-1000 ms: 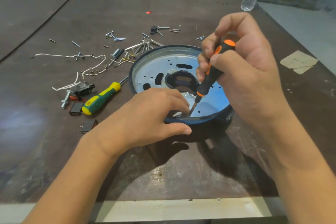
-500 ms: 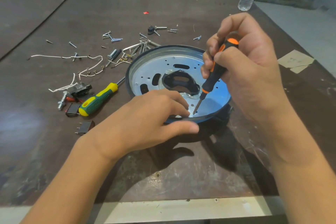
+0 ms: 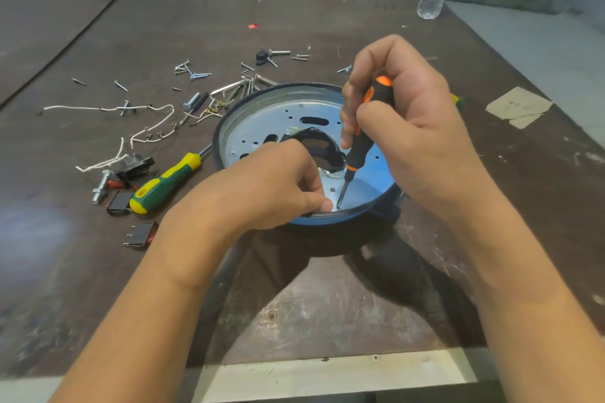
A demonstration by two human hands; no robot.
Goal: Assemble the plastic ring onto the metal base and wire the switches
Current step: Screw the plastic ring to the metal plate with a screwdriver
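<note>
Head view: metal base sits inside the dark plastic ring mid-worktop; my left hand pinches its near rim, and my right hand is clenched round the screwdriver, tip on the plate beside my left thumb. Judged: stiff, light, slick sheet metal, likely to skate under torque, so hold it at the rim, away from the cut-out edges.

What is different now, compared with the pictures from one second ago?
The left hand curled its fingers; its thumb moved up from the rim of the metal base to the forefinger, beside the screwdriver tip. Whether it pinches a screw is hidden. Unchanged: the right hand grips the screwdriver, tip on the base.
</note>
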